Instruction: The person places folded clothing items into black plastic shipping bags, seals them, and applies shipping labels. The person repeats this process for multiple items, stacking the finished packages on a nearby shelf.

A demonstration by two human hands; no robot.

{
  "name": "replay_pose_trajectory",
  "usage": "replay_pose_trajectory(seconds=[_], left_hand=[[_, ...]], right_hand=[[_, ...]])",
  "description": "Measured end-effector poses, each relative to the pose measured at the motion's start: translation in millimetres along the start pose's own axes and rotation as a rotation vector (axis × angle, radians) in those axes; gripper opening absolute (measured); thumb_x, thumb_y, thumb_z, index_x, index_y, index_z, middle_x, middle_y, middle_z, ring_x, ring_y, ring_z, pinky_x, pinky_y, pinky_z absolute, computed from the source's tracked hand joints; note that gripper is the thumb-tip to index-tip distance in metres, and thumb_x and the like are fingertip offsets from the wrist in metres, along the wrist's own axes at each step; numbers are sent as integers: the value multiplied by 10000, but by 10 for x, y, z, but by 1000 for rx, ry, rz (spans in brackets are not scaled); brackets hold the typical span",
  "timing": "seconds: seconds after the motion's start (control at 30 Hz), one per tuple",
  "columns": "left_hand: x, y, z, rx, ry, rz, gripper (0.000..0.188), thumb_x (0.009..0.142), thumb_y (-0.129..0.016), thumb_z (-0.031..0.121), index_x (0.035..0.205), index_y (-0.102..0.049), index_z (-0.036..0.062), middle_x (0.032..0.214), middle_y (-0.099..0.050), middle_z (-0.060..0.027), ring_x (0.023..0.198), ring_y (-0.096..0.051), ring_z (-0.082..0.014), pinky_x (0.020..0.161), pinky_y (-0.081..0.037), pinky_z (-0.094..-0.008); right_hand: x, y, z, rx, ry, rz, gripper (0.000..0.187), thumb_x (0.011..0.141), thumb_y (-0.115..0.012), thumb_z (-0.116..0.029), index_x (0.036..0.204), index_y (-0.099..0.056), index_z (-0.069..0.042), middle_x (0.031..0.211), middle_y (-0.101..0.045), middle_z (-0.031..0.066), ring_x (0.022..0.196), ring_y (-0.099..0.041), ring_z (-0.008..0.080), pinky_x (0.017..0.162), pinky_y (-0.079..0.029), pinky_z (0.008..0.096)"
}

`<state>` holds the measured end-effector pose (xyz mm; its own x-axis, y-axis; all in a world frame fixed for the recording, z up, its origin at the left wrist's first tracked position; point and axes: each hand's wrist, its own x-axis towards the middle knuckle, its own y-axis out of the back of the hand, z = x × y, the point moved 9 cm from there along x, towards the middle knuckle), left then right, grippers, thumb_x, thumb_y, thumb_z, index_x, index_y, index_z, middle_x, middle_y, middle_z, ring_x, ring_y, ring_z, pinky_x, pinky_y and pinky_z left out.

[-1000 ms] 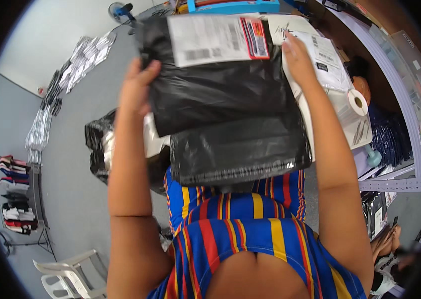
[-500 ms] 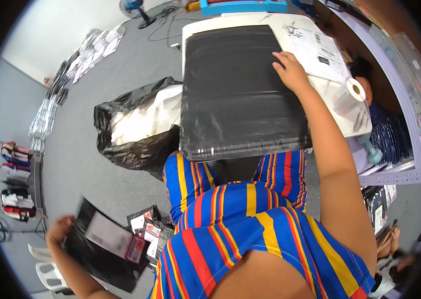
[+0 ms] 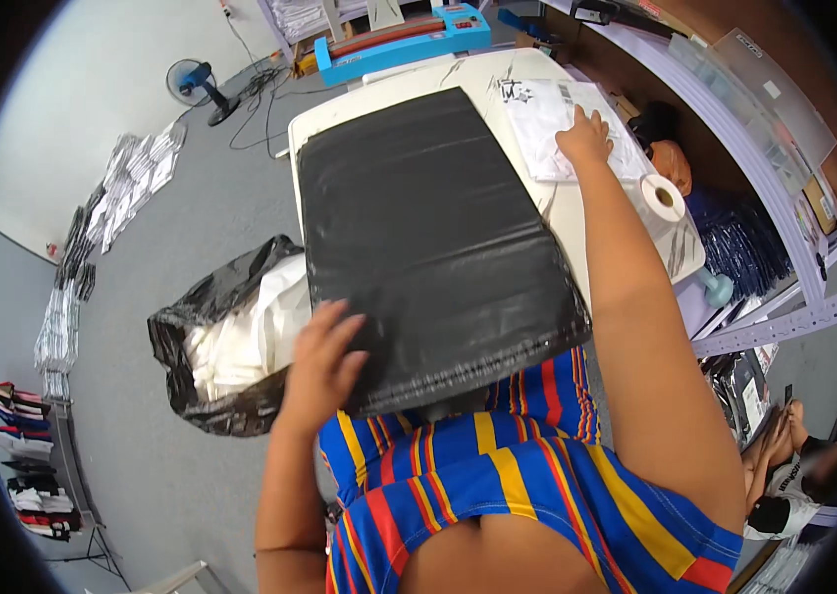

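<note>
A stack of large black plastic mailer bags (image 3: 418,228) covers most of the white table (image 3: 339,109) before me. My left hand (image 3: 327,351) is over the near left corner of the stack, its fingers spread and nothing in it; whether it touches the plastic I cannot tell. At the far right of the table my right hand (image 3: 585,137) reaches onto a clear-wrapped white package (image 3: 537,129), fingers apart on its top. A roll of white labels (image 3: 663,197) stands beside that package, close to my right forearm.
Left of the table, an open black bag (image 3: 176,346) holds white wrapped items. A blue machine (image 3: 404,45) stands behind the table, and a fan (image 3: 203,84) with cables at the far left. Shelving (image 3: 785,322) runs along the right, where a person sits. Clothes hang on a rack (image 3: 32,465).
My left hand has let go of the labelled black parcel and come up to the black stack. My right hand has moved from the stack's edge to the white package. The view has shifted.
</note>
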<state>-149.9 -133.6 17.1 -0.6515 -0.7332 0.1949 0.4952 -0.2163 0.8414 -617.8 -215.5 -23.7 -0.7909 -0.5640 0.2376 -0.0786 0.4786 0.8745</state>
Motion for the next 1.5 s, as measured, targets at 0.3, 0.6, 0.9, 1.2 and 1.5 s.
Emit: replay_pose_trajectory(seconds=[0.3, 0.6, 0.9, 1.2, 1.5], left_hand=[[544, -558, 52, 291, -69, -91, 455, 754, -520, 359, 1163, -456, 172, 1287, -308, -107, 1202, -252, -299, 948, -222, -452], [704, -541, -126, 321, -45, -20, 433, 774, -500, 343, 1169, -451, 171, 1286, -314, -96, 1204, -254, -283, 952, -218, -450], [703, -527, -221, 332, -35, 0, 437, 784, -486, 358, 1181, -442, 182, 1292, -315, -81, 1210, -254, -269, 959, -217, -442], [604, -534, -210, 338, -27, 1, 432, 798, -461, 365, 1187, -438, 179, 1299, -307, -82, 1217, -240, -268, 966, -200, -443], [528, -358, -154, 163, -19, 96, 297, 768, -530, 233, 1035, -529, 103, 1210, -406, -92, 1154, -335, -275, 942, -234, -421]], right_hand=[[187, 135, -115, -15, 160, 27, 257, 791, -416, -199, 995, -551, -123, 984, -565, 99, 937, -507, 313, 774, -404, 415], [-1526, 1097, 378, 1026, 106, -56, 349, 772, -471, -24, 1116, -426, -61, 835, -569, 64, 682, -504, 82, 617, -405, 206], [-1813, 918, 1698, 314, -57, -207, 246, 793, -443, -99, 1025, -526, -82, 998, -523, 181, 866, -533, 283, 745, -415, 302], [-1818, 1458, 822, -216, 334, -16, 329, 762, -524, -301, 999, -564, -76, 895, -561, 132, 836, -544, 268, 751, -417, 354], [-436, 93, -727, -186, 392, -231, 612, 674, -552, -500, 1147, -453, -125, 1143, -451, 161, 1026, -451, 345, 841, -381, 434]])
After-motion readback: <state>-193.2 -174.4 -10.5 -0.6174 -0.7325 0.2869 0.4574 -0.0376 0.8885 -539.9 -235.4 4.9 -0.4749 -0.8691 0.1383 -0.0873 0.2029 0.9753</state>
